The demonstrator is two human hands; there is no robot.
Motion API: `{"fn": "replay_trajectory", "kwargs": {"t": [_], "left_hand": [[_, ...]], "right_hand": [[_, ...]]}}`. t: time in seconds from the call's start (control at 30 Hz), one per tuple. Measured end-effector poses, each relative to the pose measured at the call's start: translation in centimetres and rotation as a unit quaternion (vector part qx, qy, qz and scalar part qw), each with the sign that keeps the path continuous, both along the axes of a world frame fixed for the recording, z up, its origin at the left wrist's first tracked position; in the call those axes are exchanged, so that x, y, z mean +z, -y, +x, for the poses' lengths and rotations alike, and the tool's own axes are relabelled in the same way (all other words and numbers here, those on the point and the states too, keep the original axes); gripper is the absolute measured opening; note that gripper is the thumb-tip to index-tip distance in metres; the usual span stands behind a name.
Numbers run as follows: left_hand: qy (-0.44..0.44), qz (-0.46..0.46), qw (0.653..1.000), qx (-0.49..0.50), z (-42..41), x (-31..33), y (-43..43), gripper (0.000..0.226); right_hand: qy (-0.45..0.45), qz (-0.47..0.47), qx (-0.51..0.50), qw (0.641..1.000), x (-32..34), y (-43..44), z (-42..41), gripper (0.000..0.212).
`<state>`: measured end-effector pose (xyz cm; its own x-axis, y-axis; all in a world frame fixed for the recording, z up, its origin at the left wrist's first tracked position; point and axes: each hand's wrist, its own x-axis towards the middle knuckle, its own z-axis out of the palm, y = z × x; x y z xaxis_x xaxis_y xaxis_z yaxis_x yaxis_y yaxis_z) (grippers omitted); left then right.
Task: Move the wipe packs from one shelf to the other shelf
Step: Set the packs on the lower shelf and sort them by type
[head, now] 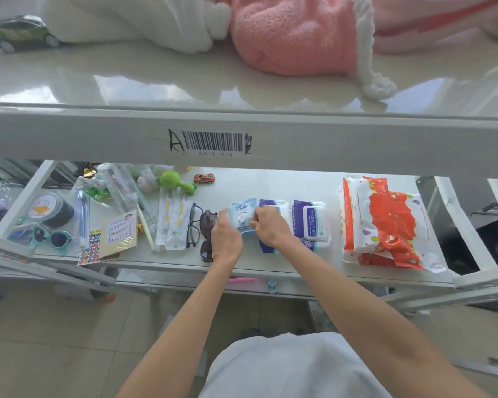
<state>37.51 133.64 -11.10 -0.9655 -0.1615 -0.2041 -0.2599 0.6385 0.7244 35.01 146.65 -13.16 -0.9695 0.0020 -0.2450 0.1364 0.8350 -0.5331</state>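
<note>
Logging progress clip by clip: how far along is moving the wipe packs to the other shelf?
Done: nothing visibly; the upper shelf holds no wipe packs. In hand: left hand and right hand both grip the light blue wipe pack at the lower shelf. Left: two purple wipe packs and the red wipe packs beside it.

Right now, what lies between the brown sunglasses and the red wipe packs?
Head view: a light-blue wipe pack held by the left hand and right hand, then two purple wipe packs.
</note>
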Motion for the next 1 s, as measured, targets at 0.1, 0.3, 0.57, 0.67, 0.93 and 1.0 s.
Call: {"fn": "replay_trajectory", "kwargs": {"t": [0.1,0.3,0.57,0.67,0.93,1.0], "left_hand": [[0.036,-0.021,0.995,-0.094,-0.1,-0.1,-0.3,0.056],[-0.089,-0.042,0.99,-0.098,1.1,0.1,-2.5,0.052],[-0.001,0.092,0.971,-0.223,4.4,4.8,-18.2,0.046],[0.115,0.057,0.967,-0.219,3.8,5.1,-23.1,0.081],[0.257,0.17,0.944,-0.121,2.0,1.4,-27.2,0.082],[0.291,0.239,0.922,-0.095,2.0,0.8,-27.4,0.086]], "right_hand": [[0.018,0.028,0.011,0.999,0.4,0.4,0.1,0.029],[-0.066,-0.088,-0.096,0.989,5.5,-6.9,2.2,0.014],[-0.17,-0.049,-0.47,0.865,6.3,-26.6,11.7,0.015],[-0.092,-0.028,-0.497,0.863,4.8,-29.9,13.7,0.049],[0.092,-0.115,-0.399,0.905,1.9,-32.2,13.7,0.087],[0.107,-0.155,-0.397,0.898,2.8,-33.0,13.3,0.085]]}}
